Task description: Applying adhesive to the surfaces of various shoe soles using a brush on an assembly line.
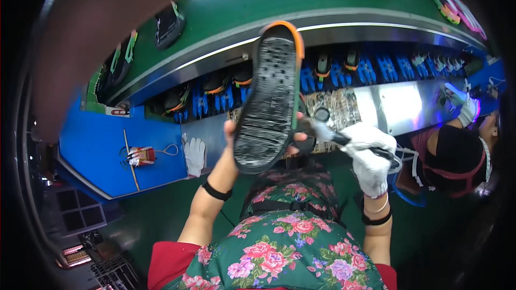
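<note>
A shoe [266, 99] with a black underside and an orange edge at its far end is held up in front of me, underside facing me. Glossy streaks cover much of that underside. My bare left hand [231, 142] grips its near end, thumb on the left edge and fingers showing at the right. In a white glove, my right hand [372, 153] is closed around the dark handle of a brush [327, 131]. The brush head, somewhat blurred, points at the shoe's right edge; whether it touches is unclear.
Beyond the shoe, a row of blue holders [387, 68] carries several shoes, below a green conveyor belt [231, 13]. A small round pot [321, 114] stands on the stained work surface [344, 108]. A white glove [194, 156] lies left. Another person [457, 150] works at right.
</note>
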{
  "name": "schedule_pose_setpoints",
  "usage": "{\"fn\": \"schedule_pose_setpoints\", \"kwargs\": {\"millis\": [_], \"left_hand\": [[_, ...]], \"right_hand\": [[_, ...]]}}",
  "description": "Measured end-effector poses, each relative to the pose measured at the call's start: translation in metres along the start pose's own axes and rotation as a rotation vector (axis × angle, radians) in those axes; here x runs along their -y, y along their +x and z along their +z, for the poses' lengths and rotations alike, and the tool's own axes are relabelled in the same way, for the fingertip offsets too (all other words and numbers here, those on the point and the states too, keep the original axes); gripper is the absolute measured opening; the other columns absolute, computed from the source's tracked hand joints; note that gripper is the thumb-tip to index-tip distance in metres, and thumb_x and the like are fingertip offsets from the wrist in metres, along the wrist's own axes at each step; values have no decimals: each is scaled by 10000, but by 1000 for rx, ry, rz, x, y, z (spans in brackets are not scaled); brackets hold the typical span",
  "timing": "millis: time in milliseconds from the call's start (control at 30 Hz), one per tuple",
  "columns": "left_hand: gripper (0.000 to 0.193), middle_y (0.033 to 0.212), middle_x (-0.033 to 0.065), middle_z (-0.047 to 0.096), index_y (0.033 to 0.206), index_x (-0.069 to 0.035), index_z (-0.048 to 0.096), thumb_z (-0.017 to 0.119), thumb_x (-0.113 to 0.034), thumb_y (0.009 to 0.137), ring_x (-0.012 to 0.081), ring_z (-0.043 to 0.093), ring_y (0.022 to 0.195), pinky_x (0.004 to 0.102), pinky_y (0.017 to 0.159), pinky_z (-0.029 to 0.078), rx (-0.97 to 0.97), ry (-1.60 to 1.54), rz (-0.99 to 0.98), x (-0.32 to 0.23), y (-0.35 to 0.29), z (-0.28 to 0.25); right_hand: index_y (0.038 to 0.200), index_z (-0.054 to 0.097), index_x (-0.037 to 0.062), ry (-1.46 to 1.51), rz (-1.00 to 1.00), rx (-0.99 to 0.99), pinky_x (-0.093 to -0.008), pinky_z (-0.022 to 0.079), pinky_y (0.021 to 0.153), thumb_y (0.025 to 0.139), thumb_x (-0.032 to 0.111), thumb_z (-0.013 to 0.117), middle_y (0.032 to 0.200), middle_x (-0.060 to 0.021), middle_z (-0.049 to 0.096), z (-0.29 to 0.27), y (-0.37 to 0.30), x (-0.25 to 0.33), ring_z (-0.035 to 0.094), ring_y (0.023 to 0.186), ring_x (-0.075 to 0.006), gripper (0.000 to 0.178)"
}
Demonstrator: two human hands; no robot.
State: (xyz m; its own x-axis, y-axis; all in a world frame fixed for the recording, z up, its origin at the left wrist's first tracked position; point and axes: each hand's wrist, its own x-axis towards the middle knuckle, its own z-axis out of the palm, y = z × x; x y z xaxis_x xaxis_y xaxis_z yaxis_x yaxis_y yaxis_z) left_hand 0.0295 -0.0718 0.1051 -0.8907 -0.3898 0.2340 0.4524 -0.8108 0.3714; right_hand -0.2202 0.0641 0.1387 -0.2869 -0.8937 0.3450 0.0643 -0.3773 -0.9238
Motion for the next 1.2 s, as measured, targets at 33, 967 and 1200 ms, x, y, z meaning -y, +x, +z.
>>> {"fn": "schedule_pose_setpoints", "kwargs": {"millis": [33,967,1200], "left_hand": [[1132,1584,314,283,1612,-52,182,752,-626,819,580,442,1336,662,1038,482,62,10,27,-20,4,4],[775,1511,282,429,1535,20,358,688,-272,897,383,412,1430,425,1191,351,-353,2627,72,-124,421,-94],[239,1134,81,592,1134,-33,585,694,-63,923,179,666,910,311,732,549,-489,2032,152,-147,335,-66]], "right_hand": [[843,715,-23,84,57,-141,-367,591,749,747,-129,715,909,-178,727,-1,-3,-1,722,903,-293,143],[983,754,-65,372,430,-456,-321,606,815,829,-76,713,1043,-197,758,-15,-74,-102,738,889,-223,160],[1021,763,-49,442,493,-557,-296,589,834,847,-62,724,982,-128,770,-34,-107,-109,732,876,-181,179]]}}
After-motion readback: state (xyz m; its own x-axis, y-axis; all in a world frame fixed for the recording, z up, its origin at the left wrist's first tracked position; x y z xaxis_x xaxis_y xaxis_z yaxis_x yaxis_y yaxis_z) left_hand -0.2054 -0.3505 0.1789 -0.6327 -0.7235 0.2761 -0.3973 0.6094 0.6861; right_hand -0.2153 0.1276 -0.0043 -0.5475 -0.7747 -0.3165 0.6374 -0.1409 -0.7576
